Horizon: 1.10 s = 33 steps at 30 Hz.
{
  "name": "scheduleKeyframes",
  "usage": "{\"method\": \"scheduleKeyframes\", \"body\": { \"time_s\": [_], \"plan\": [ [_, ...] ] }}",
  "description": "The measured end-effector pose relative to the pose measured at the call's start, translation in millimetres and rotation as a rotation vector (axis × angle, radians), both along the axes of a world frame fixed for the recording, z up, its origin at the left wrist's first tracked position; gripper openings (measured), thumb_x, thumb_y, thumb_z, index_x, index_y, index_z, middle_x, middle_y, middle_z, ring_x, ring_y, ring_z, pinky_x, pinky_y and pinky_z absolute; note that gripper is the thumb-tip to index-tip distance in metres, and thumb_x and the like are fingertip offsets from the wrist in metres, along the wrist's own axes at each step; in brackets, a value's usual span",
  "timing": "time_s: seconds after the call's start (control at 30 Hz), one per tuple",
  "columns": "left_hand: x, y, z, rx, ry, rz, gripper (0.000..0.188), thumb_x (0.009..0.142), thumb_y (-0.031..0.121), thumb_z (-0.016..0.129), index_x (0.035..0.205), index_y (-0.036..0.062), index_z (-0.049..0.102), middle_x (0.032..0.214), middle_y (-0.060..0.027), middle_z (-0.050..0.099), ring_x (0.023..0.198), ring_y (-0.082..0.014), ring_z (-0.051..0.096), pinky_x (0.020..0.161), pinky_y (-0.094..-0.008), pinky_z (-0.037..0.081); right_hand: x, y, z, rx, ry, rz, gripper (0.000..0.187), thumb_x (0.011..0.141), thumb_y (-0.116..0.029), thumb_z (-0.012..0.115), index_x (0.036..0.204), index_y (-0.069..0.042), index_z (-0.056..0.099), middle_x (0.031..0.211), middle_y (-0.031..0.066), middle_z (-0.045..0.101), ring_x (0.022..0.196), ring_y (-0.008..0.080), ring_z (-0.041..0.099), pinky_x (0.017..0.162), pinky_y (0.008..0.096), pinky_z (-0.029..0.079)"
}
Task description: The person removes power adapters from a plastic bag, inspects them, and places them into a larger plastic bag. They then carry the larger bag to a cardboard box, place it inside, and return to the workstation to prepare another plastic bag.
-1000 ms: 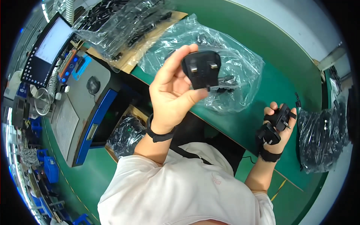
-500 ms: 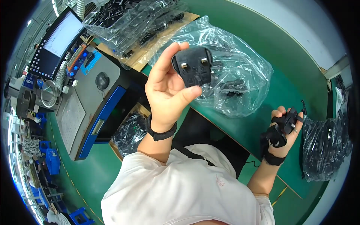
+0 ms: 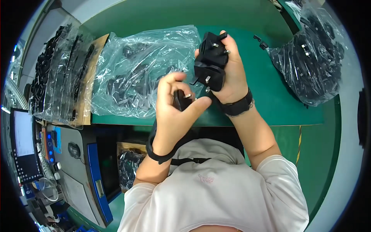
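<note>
Near eleven o'clock, the left hand curls its fingers around one black plug, the right hand grips a stack of plugs at one o'clock, and dark pieces apparently remain in the clear bag toward ten.

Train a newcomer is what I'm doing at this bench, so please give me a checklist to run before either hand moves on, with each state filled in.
1. Left hand has hold of its piece: ok, a black plug adapter sits between fingers and thumb.
2. Right hand has hold of its load: ok, at least two black adapters lie together in it.
3. Metal pins on that load undamaged: cannot tell; some show, but too small to judge.
4. Wristbands worn: ok, one on the left wrist, one on the right.
5. Clear bag open: cannot tell; it lies on the green table, mouth unclear.
</note>
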<state>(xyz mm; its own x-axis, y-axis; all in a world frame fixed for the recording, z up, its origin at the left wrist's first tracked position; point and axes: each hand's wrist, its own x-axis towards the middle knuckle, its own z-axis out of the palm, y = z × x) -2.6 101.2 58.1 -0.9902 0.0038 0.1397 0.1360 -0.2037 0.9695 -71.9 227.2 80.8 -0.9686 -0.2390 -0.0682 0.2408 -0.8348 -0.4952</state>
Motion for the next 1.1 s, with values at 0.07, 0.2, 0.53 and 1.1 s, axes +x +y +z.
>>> {"method": "scheduleKeyframes", "body": {
  "time_s": [0.07, 0.2, 0.53, 1.1],
  "plan": [
    [-1, -4, -2, -0.353, 0.208, 0.136, 0.077, 0.057, 0.024, 0.083, 0.118, 0.0015, 0.041, 0.077, -0.0024, 0.049, 0.069, -0.0097, 0.048, 0.062, -0.022, 0.041, 11, -10, 1, 0.138, 0.073, -0.14, 0.026, 0.087, -0.032, 0.052, 0.085, -0.006, 0.055, 0.073, 0.0036, 0.057, 0.066, 0.0135, 0.057, 0.059, 0.0247, 0.049],
    [-4, -6, 1, -0.312, 0.149, 0.111, 0.072, 0.06, 0.025, 0.082, 0.115, -0.0033, 0.046, 0.092, -0.0069, 0.055, 0.078, -0.0121, 0.052, 0.07, -0.0256, 0.045, 25, -22, 2, 0.417, 0.331, -0.393, 0.018, 0.083, -0.02, 0.06, 0.08, -0.003, 0.055, 0.073, 0.0029, 0.058, 0.059, 0.0074, 0.053, 0.054, 0.0197, 0.044],
    [22, -42, 27, -0.78, 0.275, 0.41, 0.056, 0.055, 0.009, 0.077, 0.107, 0.002, 0.056, 0.11, -0.0139, 0.055, 0.096, -0.0273, 0.055, 0.081, -0.031, 0.044, 20, 18, 15, 0.604, 0.365, 0.145, 0.026, 0.083, -0.027, 0.052, 0.096, -0.005, 0.052, 0.092, 0.0095, 0.058, 0.069, 0.0163, 0.057, 0.053, 0.0237, 0.046],
    [53, -76, 43, -0.526, 0.059, 0.266, 0.071, 0.063, 0.039, 0.076, 0.117, 0.0001, 0.051, 0.103, -0.0081, 0.056, 0.081, -0.012, 0.052, 0.072, -0.0231, 0.041, 45, -23, 6, 0.964, 0.624, 0.16, 0.014, 0.066, -0.003, 0.068, 0.075, 0.002, 0.059, 0.071, 0.0033, 0.053, 0.06, 0.0092, 0.049, 0.051, 0.0233, 0.037]
  ]
}}
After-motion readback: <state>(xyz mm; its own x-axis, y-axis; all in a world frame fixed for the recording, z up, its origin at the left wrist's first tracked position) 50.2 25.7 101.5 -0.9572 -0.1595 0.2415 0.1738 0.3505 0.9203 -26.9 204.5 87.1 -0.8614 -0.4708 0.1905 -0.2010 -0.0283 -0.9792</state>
